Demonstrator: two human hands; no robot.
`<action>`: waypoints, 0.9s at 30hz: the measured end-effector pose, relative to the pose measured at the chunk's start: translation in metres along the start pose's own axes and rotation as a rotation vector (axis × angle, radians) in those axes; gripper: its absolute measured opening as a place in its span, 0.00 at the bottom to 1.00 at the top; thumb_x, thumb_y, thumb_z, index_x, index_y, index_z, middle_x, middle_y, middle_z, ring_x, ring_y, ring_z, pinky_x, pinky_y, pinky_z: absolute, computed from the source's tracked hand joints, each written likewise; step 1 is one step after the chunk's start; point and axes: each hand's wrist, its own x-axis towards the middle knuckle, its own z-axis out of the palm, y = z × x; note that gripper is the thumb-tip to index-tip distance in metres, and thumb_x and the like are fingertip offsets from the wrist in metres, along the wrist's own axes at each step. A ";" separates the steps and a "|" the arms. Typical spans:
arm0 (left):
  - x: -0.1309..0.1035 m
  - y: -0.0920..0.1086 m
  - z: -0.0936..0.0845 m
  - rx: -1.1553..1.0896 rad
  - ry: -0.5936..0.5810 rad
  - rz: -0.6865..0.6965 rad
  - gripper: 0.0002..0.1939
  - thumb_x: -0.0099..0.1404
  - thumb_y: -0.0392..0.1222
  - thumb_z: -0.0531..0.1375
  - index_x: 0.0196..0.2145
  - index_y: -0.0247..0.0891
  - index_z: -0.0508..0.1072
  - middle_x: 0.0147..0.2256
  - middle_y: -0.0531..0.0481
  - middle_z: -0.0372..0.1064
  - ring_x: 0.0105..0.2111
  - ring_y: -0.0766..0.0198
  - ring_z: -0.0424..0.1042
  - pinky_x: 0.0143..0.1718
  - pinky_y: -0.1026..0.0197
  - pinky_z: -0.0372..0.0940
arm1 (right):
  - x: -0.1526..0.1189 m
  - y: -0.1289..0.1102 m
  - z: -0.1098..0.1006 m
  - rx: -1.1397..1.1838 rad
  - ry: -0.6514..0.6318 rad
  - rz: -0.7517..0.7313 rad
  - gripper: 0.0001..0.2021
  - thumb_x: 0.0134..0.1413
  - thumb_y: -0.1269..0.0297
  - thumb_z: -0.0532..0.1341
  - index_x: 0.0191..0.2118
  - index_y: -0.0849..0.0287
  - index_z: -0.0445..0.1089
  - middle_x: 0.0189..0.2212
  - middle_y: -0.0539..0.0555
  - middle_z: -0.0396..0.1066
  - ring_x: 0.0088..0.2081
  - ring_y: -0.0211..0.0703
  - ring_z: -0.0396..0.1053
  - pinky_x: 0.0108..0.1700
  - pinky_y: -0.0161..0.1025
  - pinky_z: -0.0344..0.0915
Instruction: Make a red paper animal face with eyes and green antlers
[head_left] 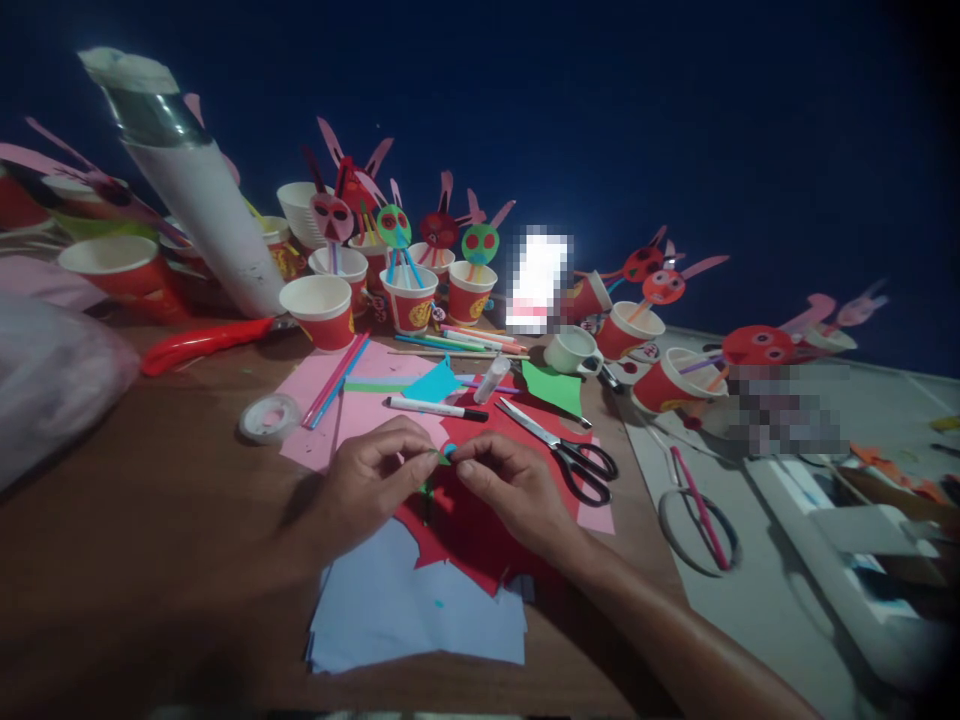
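Note:
My left hand pinches a small green paper piece between thumb and fingers. Close against it, my right hand has its thumb and fingers together at a small blue paper circle. Whether the two pieces touch is too small to tell. Below the hands lie red paper with cut edges and a stack of pale blue paper. Black-handled scissors lie half open beside my right hand. A white marker with a black cap and a glue stick rest beyond the fingers.
Red paper cups with paper rabbit-eared figures stand along the back. A tilted white flask and a red-handled tool are at left, near a tape roll. At right are a white mug and a pink marker.

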 end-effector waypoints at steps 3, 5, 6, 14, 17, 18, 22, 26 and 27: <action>-0.001 0.000 0.002 -0.001 -0.013 -0.004 0.07 0.61 0.35 0.56 0.26 0.34 0.72 0.29 0.49 0.65 0.31 0.66 0.66 0.32 0.65 0.61 | 0.000 -0.002 0.002 0.030 -0.014 0.008 0.08 0.51 0.61 0.62 0.33 0.60 0.69 0.28 0.50 0.69 0.29 0.35 0.66 0.34 0.34 0.64; -0.002 -0.001 0.004 0.000 -0.023 -0.003 0.07 0.61 0.35 0.56 0.26 0.34 0.72 0.29 0.49 0.65 0.32 0.66 0.66 0.33 0.65 0.62 | 0.001 -0.003 0.003 0.020 -0.008 -0.004 0.07 0.51 0.62 0.62 0.31 0.60 0.69 0.27 0.49 0.69 0.29 0.35 0.66 0.34 0.33 0.64; -0.002 -0.002 0.004 0.000 -0.028 0.000 0.07 0.61 0.35 0.56 0.27 0.34 0.72 0.30 0.50 0.65 0.32 0.66 0.66 0.33 0.65 0.62 | 0.001 -0.004 0.002 0.020 0.000 -0.008 0.07 0.51 0.62 0.62 0.30 0.60 0.69 0.26 0.49 0.69 0.29 0.35 0.66 0.34 0.33 0.64; -0.005 -0.007 0.007 0.020 -0.048 0.002 0.06 0.62 0.34 0.57 0.29 0.36 0.73 0.32 0.50 0.66 0.34 0.67 0.67 0.35 0.66 0.63 | 0.001 0.001 -0.002 0.080 -0.004 0.037 0.07 0.53 0.62 0.60 0.30 0.60 0.68 0.25 0.48 0.68 0.28 0.34 0.65 0.31 0.31 0.63; -0.005 -0.007 0.007 0.019 -0.037 0.002 0.06 0.61 0.34 0.57 0.29 0.36 0.73 0.32 0.50 0.67 0.34 0.67 0.68 0.34 0.66 0.63 | 0.001 0.001 -0.002 0.062 0.000 0.017 0.07 0.53 0.61 0.60 0.32 0.60 0.68 0.27 0.49 0.68 0.29 0.34 0.65 0.33 0.32 0.63; -0.005 -0.007 0.008 0.016 -0.034 0.000 0.06 0.61 0.34 0.57 0.29 0.36 0.73 0.32 0.50 0.67 0.34 0.67 0.68 0.34 0.66 0.63 | 0.001 0.000 -0.002 0.046 -0.002 0.012 0.07 0.53 0.61 0.61 0.32 0.60 0.68 0.27 0.49 0.68 0.29 0.34 0.65 0.33 0.32 0.63; -0.005 -0.009 0.009 0.012 -0.033 -0.006 0.06 0.61 0.34 0.58 0.28 0.36 0.73 0.32 0.51 0.67 0.33 0.67 0.68 0.33 0.67 0.63 | 0.001 -0.001 -0.001 -0.074 0.025 -0.033 0.05 0.52 0.64 0.61 0.31 0.60 0.68 0.28 0.49 0.68 0.30 0.35 0.65 0.34 0.33 0.63; -0.005 -0.012 0.010 0.025 -0.041 -0.012 0.07 0.61 0.35 0.57 0.27 0.35 0.73 0.31 0.50 0.68 0.32 0.68 0.68 0.33 0.67 0.63 | 0.000 -0.003 -0.002 -0.117 0.012 -0.038 0.05 0.53 0.65 0.59 0.29 0.60 0.67 0.27 0.49 0.68 0.30 0.35 0.65 0.34 0.32 0.62; -0.005 -0.012 0.010 0.028 -0.044 -0.017 0.07 0.61 0.35 0.57 0.27 0.35 0.73 0.31 0.50 0.68 0.32 0.68 0.68 0.32 0.67 0.63 | 0.000 -0.003 -0.002 -0.111 -0.004 -0.034 0.05 0.54 0.65 0.59 0.30 0.60 0.67 0.27 0.48 0.68 0.30 0.34 0.65 0.34 0.32 0.62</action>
